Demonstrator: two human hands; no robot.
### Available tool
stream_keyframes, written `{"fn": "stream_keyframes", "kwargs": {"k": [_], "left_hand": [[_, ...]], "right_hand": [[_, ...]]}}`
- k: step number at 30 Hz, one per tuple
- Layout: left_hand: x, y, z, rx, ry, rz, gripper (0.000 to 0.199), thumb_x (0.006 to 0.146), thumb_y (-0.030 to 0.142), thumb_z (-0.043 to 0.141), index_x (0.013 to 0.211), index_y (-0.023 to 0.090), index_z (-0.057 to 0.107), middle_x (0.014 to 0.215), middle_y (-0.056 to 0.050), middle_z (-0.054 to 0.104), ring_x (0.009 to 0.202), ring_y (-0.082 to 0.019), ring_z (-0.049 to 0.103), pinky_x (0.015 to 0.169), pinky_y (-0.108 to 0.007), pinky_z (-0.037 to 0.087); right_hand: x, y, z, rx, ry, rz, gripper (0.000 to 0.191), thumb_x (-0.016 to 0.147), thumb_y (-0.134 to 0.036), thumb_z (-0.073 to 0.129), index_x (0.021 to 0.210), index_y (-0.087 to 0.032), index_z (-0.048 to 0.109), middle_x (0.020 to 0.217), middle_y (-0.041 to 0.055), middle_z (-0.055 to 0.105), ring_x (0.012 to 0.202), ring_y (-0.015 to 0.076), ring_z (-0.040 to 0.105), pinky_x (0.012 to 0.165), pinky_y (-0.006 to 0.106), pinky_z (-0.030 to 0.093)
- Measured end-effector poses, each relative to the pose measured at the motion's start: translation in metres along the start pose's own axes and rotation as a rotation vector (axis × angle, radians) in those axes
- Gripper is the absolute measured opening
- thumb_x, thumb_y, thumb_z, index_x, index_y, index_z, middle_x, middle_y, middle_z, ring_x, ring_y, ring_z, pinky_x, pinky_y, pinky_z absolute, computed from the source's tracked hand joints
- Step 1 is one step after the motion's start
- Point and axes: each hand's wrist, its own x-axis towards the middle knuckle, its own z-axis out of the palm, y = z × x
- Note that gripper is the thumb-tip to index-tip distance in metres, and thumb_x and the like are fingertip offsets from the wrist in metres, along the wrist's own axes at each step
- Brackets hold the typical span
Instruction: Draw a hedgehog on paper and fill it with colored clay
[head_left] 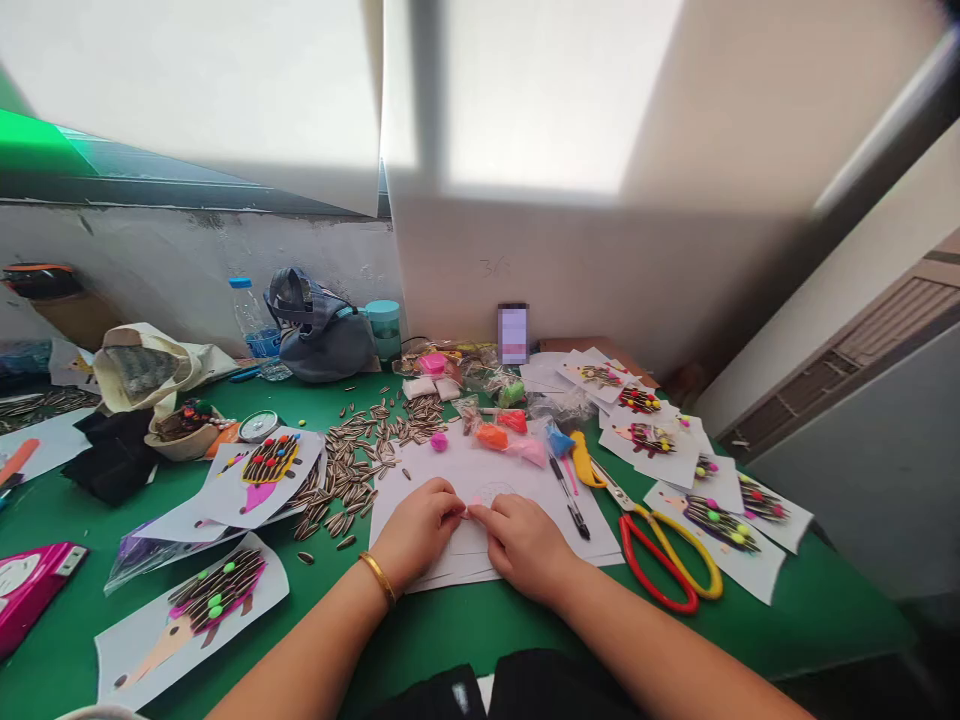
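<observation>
Both hands work close together over a stack of white paper [442, 465] carrying a faint printed outline. My left hand [422, 528], a gold bangle at its wrist, has its fingers curled and pinched at the outline's left side. Against it, my right hand [529, 545] points its index finger down to the sheet, other fingers folded. A small pale pink bit shows by the fingertips; what they pinch is mostly hidden. A magenta clay ball [439, 441] sits on the paper's upper left. Beside the right hand lie a black pen [571, 500] and packets of orange clay [492, 435] and pink clay [527, 452].
Striped sunflower seeds [349, 460] are scattered left of the paper. Red-and-yellow scissors [660, 545] lie at right, near finished hedgehog cards [720, 525]. Another hedgehog card [247, 605] lies at front left. A phone [514, 335] leans on the wall behind a blue clay packet [559, 442].
</observation>
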Motion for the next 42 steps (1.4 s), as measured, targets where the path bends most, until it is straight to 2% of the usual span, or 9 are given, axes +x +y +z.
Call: {"fn": "stream_keyframes", "kwargs": {"k": [4, 8, 13, 16, 21, 27, 32, 37, 42], "left_hand": [[0.001, -0.002, 0.002, 0.091, -0.003, 0.017, 0.019, 0.088, 0.019, 0.057, 0.091, 0.021, 0.076, 0.095, -0.005, 0.065, 0.087, -0.018, 0.061, 0.081, -0.029, 0.048], [0.001, -0.003, 0.003, 0.186, -0.003, 0.048, 0.019, 0.09, 0.022, 0.058, 0.088, 0.02, 0.076, 0.086, -0.005, 0.066, 0.081, -0.018, 0.061, 0.076, -0.03, 0.046], [0.003, 0.0, 0.003, 0.315, 0.018, 0.01, 0.015, 0.087, 0.027, 0.063, 0.081, 0.017, 0.072, 0.08, -0.006, 0.067, 0.077, -0.02, 0.061, 0.071, -0.031, 0.043], [0.002, 0.0, 0.002, 0.279, 0.01, 0.026, 0.015, 0.088, 0.027, 0.062, 0.082, 0.018, 0.073, 0.082, -0.005, 0.067, 0.079, -0.02, 0.061, 0.073, -0.03, 0.044], [-0.001, -0.004, 0.001, 0.21, -0.01, 0.078, 0.022, 0.092, 0.022, 0.054, 0.096, 0.022, 0.076, 0.087, -0.005, 0.069, 0.082, -0.018, 0.062, 0.076, -0.029, 0.044], [0.0, -0.004, 0.007, 0.341, 0.018, 0.091, 0.024, 0.091, 0.022, 0.053, 0.089, 0.022, 0.077, 0.083, -0.005, 0.068, 0.078, -0.018, 0.059, 0.072, -0.03, 0.041], [-0.001, -0.003, 0.005, 0.302, 0.047, 0.086, 0.02, 0.09, 0.017, 0.054, 0.096, 0.021, 0.073, 0.085, -0.004, 0.069, 0.08, -0.019, 0.061, 0.074, -0.031, 0.042], [-0.002, 0.002, -0.001, 0.31, -0.008, 0.103, 0.017, 0.089, 0.021, 0.056, 0.087, 0.022, 0.073, 0.084, -0.004, 0.069, 0.082, -0.02, 0.062, 0.076, -0.033, 0.043], [-0.003, 0.007, -0.001, 0.329, -0.009, 0.051, 0.014, 0.089, 0.021, 0.054, 0.084, 0.019, 0.068, 0.087, -0.006, 0.065, 0.085, -0.021, 0.059, 0.075, -0.033, 0.043]], "right_hand": [[0.0, 0.0, -0.001, 0.005, -0.004, 0.002, 0.046, 0.085, -0.012, 0.05, 0.129, -0.021, 0.058, 0.092, 0.0056, 0.061, 0.087, 0.0207, 0.054, 0.075, 0.032, 0.04], [0.0, 0.001, -0.001, 0.015, -0.005, 0.003, 0.047, 0.084, -0.011, 0.05, 0.129, -0.021, 0.057, 0.093, 0.0061, 0.061, 0.088, 0.0207, 0.054, 0.075, 0.032, 0.041], [0.0, 0.001, 0.0, 0.033, 0.01, 0.005, 0.046, 0.084, -0.01, 0.05, 0.128, -0.02, 0.058, 0.093, 0.0061, 0.061, 0.088, 0.0203, 0.054, 0.076, 0.032, 0.042], [0.0, 0.001, 0.0, 0.039, 0.024, 0.006, 0.045, 0.084, -0.01, 0.05, 0.128, -0.02, 0.058, 0.092, 0.0059, 0.061, 0.087, 0.02, 0.054, 0.075, 0.031, 0.042], [0.0, 0.002, 0.001, 0.046, 0.028, 0.001, 0.046, 0.084, -0.01, 0.051, 0.128, -0.02, 0.058, 0.092, 0.006, 0.061, 0.087, 0.0202, 0.054, 0.075, 0.031, 0.042], [0.0, 0.002, -0.001, 0.045, 0.022, 0.012, 0.044, 0.085, -0.01, 0.05, 0.127, -0.02, 0.059, 0.092, 0.0057, 0.061, 0.086, 0.0203, 0.054, 0.075, 0.031, 0.042], [0.0, 0.001, -0.003, 0.053, 0.008, 0.015, 0.044, 0.085, -0.011, 0.05, 0.127, -0.021, 0.059, 0.092, 0.0057, 0.061, 0.087, 0.0204, 0.055, 0.076, 0.031, 0.042], [0.0, 0.001, -0.002, 0.053, 0.01, 0.02, 0.044, 0.085, -0.011, 0.05, 0.127, -0.021, 0.059, 0.093, 0.0059, 0.062, 0.088, 0.0206, 0.055, 0.076, 0.031, 0.042], [0.0, 0.001, -0.001, 0.054, 0.023, 0.022, 0.043, 0.086, -0.011, 0.05, 0.126, -0.021, 0.06, 0.092, 0.0058, 0.062, 0.087, 0.02, 0.055, 0.076, 0.031, 0.041]]}}
